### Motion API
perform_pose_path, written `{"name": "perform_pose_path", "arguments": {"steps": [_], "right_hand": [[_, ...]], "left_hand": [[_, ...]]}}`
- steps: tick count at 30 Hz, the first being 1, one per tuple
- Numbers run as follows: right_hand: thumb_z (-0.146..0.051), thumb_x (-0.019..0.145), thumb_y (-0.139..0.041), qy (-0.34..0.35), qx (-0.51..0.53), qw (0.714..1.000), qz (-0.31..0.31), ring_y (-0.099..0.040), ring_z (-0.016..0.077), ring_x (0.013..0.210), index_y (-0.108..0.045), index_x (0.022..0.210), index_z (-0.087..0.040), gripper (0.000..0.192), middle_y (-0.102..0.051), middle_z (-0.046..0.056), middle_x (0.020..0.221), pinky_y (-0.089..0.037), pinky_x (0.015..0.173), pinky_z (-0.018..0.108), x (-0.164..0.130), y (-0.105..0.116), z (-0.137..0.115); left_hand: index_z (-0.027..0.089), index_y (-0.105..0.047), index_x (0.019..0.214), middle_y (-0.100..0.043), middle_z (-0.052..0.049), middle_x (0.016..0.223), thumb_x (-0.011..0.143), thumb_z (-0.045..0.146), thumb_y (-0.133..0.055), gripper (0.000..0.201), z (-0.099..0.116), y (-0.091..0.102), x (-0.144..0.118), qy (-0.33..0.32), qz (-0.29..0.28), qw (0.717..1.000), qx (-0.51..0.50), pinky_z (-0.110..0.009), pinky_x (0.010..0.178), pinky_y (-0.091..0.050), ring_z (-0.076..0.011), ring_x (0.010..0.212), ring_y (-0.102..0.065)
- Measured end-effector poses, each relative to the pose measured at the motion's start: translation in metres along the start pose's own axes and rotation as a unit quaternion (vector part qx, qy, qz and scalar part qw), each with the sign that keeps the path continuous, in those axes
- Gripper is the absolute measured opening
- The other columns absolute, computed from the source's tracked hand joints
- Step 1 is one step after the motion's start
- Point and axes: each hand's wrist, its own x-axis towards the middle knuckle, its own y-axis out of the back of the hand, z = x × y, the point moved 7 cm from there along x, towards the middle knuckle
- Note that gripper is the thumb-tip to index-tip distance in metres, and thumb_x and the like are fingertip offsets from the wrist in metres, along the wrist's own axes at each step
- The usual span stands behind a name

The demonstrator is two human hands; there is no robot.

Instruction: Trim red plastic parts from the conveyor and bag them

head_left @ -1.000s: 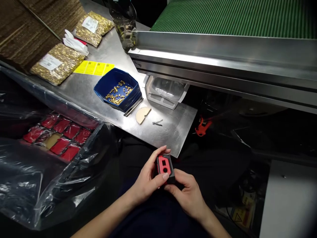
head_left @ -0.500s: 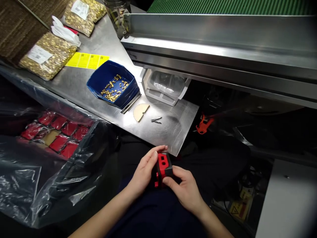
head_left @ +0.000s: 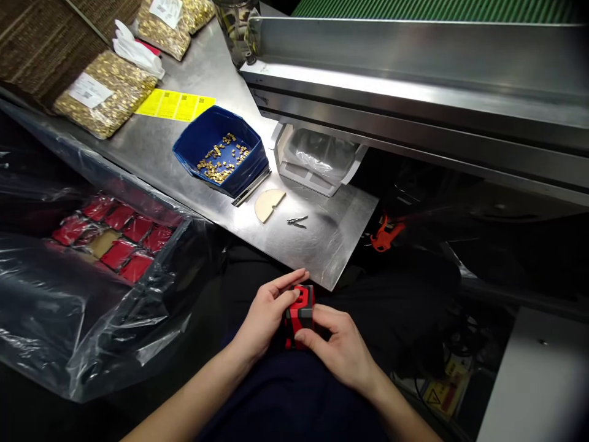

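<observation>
**Room to move at the bench**

Bare steel table (head_left: 322,245) lies open near its front corner, broken only by a half-disc (head_left: 269,204) and small pins (head_left: 298,220). The blue bin (head_left: 221,150) and white tray (head_left: 317,161) block the way behind. The conveyor rail (head_left: 414,92) overhangs. A plastic-lined box (head_left: 92,270) crowds the left.

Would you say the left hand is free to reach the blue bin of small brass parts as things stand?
Probably not straight away: the left hand shares the grip on the red and black part with the right hand. The steel table before the blue bin looks unobstructed.
</observation>
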Motion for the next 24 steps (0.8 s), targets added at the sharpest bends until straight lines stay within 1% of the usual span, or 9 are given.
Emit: {"name": "perform_pose_path", "arguments": {"steps": [3,6,9,11,13,15,18,21,24], "right_hand": [[-0.030,0.094,-0.068,-0.020,0.008,1.000,0.002,-0.061,0.0154,0.079,-0.071,0.092,-0.018,0.013,-0.069,0.003,0.092,-0.048,0.070,0.026,0.001,-0.001,0.003],[-0.028,0.092,-0.069,-0.054,0.010,0.998,-0.006,-0.062,0.0147,0.079,-0.070,0.106,-0.020,0.016,-0.070,0.002,0.094,-0.049,0.069,0.025,-0.001,-0.003,0.012],[-0.035,0.096,-0.067,-0.091,0.112,0.989,0.026,-0.068,0.0169,0.083,-0.068,0.118,-0.020,0.027,-0.072,0.004,0.098,-0.053,0.070,0.026,-0.001,0.002,0.025],[-0.042,0.096,-0.067,-0.103,0.214,0.971,0.040,-0.072,0.0195,0.088,-0.066,0.124,-0.019,0.037,-0.074,0.007,0.105,-0.056,0.072,0.027,0.001,0.003,0.032],[-0.047,0.093,-0.070,-0.099,0.278,0.955,0.040,-0.073,0.0213,0.091,-0.067,0.124,-0.017,0.043,-0.075,0.010,0.110,-0.059,0.079,0.031,0.005,0.004,0.033],[-0.050,0.090,-0.074,-0.093,0.310,0.945,0.040,-0.074,0.0219,0.091,-0.069,0.121,-0.016,0.046,-0.075,0.011,0.110,-0.059,0.086,0.035,0.008,0.003,0.031],[-0.051,0.088,-0.076,-0.109,0.336,0.934,0.046,-0.074,0.0210,0.083,-0.070,0.122,-0.015,0.050,-0.076,0.011,0.104,-0.059,0.079,0.032,0.009,0.002,0.030],[-0.048,0.090,-0.075,-0.130,0.382,0.914,0.052,-0.070,0.0164,0.073,-0.070,0.122,-0.015,0.046,-0.076,0.009,0.098,-0.054,0.067,0.025,0.008,0.007,0.033],[-0.041,0.090,-0.076,-0.144,0.460,0.875,0.040,-0.069,0.0144,0.076,-0.072,0.120,-0.015,0.040,-0.075,0.009,0.101,-0.054,0.070,0.025,0.007,0.014,0.040]], "left_hand": [[0.022,-0.063,0.138,-0.069,-0.013,0.134,0.093,0.040,-0.070,0.050,-0.007,0.005,0.013,0.019,-0.013,0.999,-0.022,-0.036,0.093,-0.055,-0.0247,0.108,-0.071],[0.014,-0.069,0.122,-0.076,-0.015,0.116,0.098,0.052,-0.061,0.046,-0.015,0.011,0.024,0.009,-0.014,1.000,0.022,-0.035,0.087,-0.056,-0.0238,0.096,-0.072],[0.015,-0.070,0.124,-0.072,-0.014,0.124,0.100,0.053,-0.056,0.047,-0.019,0.008,0.022,-0.017,-0.067,0.997,0.040,-0.038,0.101,-0.053,-0.0264,0.112,-0.069],[0.023,-0.059,0.143,-0.063,-0.013,0.141,0.098,0.047,-0.064,0.051,-0.021,0.001,0.013,-0.033,-0.137,0.989,0.049,-0.041,0.107,-0.051,-0.0282,0.124,-0.064],[0.032,-0.038,0.158,-0.049,-0.013,0.155,0.091,0.036,-0.075,0.076,-0.024,-0.005,0.002,-0.027,-0.203,0.978,0.043,-0.043,0.106,-0.053,-0.0305,0.133,-0.058],[0.038,-0.023,0.163,-0.035,-0.014,0.164,0.085,0.027,-0.081,0.098,-0.024,-0.007,-0.008,-0.015,-0.240,0.970,0.032,-0.044,0.107,-0.052,-0.0323,0.141,-0.051],[0.042,-0.012,0.164,-0.021,-0.014,0.170,0.079,0.020,-0.084,0.114,-0.022,-0.005,-0.017,-0.023,-0.259,0.963,0.072,-0.049,0.114,-0.046,-0.0328,0.144,-0.048],[0.046,-0.008,0.163,-0.012,-0.011,0.173,0.074,0.018,-0.087,0.122,-0.024,0.002,-0.020,-0.032,-0.257,0.956,0.134,-0.053,0.118,-0.041,-0.0337,0.148,-0.041],[0.046,-0.010,0.163,-0.007,-0.009,0.174,0.072,0.036,-0.092,0.123,-0.026,0.009,-0.018,-0.046,-0.246,0.966,0.062,-0.053,0.122,-0.033,-0.0342,0.158,-0.021]]}}
